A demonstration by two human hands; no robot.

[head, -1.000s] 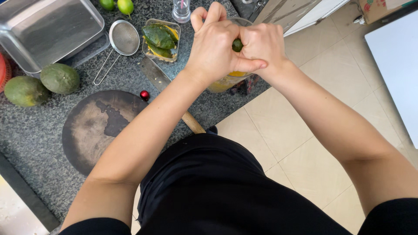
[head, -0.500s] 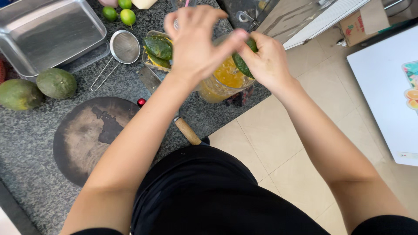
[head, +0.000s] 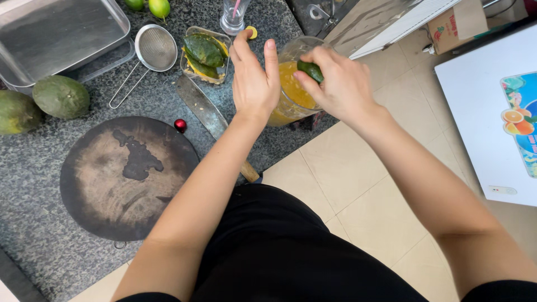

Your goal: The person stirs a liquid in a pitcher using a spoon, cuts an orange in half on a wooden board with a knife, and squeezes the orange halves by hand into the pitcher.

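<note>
My right hand (head: 335, 84) grips a small green citrus piece (head: 311, 70) over the mouth of a clear jug of orange juice (head: 291, 89) at the counter's edge. My left hand (head: 254, 78) hovers open beside the jug on its left, fingers up, holding nothing. Just behind it stands a clear tub (head: 204, 53) filled with squeezed green peels. A large knife (head: 210, 114) lies on the counter under my left forearm.
A round dark cutting board (head: 126, 176) lies on the speckled granite counter (head: 33, 184). Near it sit a small red ball (head: 180, 124), a metal strainer (head: 154, 50), a steel tray (head: 56, 33), two green avocados (head: 59, 96), limes (head: 156, 6) and a glass (head: 232, 17). A white chest (head: 492, 112) stands right.
My hands were pressed together squeezing over the jug; they have since separated. The left hand opened and moved left, while the right keeps the green piece over the jug.
</note>
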